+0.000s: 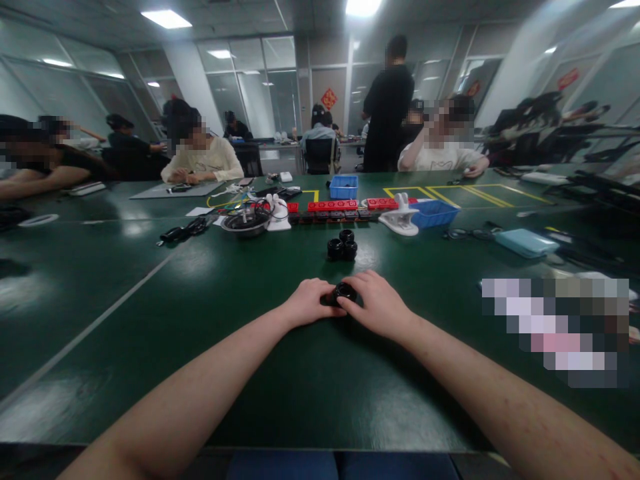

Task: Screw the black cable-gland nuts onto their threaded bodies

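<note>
Both hands are meeting over the green bench (280,400), where the person appears to be gripping and steadying a squat black cylinder (345,290); that handling is seemingly the step in hand. The right hand (379,303) is curling its fingers over the far side and laying its thumb along the near side, grasping it. The left hand (309,301) is pinching a dark piece (327,299) just beside it; whether the two are joined, I cannot tell. The cylinder is sitting well in from the bench's near edge, between the person's forearms, with three similar black cylinders (345,249) clustering beyond it, toward the far edge. Judging from this hold, the next move is calling for an even grip and level wrists. The cylinder's ringed end is facing up, its round axis seemingly standing near upright; being so squat, it is showing no clear long axis.
</note>
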`<action>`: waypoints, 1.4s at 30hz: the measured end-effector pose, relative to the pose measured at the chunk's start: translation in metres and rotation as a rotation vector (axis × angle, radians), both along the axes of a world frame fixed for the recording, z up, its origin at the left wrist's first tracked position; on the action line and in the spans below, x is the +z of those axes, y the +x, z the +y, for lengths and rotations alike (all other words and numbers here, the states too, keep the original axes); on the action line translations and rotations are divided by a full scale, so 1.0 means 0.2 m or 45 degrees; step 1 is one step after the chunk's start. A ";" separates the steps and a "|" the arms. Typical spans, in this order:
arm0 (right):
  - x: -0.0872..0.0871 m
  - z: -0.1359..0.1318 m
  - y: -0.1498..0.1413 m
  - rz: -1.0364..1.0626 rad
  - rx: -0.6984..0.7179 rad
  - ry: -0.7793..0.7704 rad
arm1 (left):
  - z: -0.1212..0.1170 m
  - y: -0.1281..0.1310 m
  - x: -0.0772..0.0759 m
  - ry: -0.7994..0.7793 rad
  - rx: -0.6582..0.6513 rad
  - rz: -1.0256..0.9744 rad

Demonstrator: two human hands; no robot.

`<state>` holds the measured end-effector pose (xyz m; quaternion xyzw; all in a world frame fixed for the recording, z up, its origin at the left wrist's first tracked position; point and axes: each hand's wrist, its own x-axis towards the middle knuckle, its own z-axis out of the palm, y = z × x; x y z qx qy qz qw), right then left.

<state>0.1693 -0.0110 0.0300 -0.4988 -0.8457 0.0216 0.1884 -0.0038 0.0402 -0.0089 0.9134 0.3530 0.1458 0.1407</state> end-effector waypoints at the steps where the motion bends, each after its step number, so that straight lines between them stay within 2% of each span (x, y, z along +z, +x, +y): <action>1: 0.00 0.00 0.00 0.004 0.006 -0.005 | 0.00 0.00 0.00 0.003 -0.002 0.008; 9: 0.01 -0.02 -0.02 0.030 0.079 -0.034 | 0.02 0.00 -0.03 0.045 0.033 0.045; 21: 0.01 -0.05 -0.02 0.142 0.178 0.098 | 0.01 0.01 -0.03 0.042 0.024 0.052; 25: 0.02 -0.02 0.01 0.093 0.134 0.138 | 0.01 0.00 -0.02 0.030 0.014 0.042; 31: -0.01 0.07 0.08 -0.054 -0.037 0.105 | 0.00 0.00 0.00 -0.006 0.019 0.031; 34: -0.04 0.09 0.09 -0.102 -0.003 0.058 | 0.00 0.00 0.00 -0.003 0.017 0.024; 37: -0.07 0.10 0.09 -0.064 0.042 0.035 | 0.00 0.00 0.01 -0.003 0.019 0.031; 42: -0.06 0.09 0.08 0.118 -0.073 0.052 | -0.01 0.00 0.02 -0.027 0.016 0.039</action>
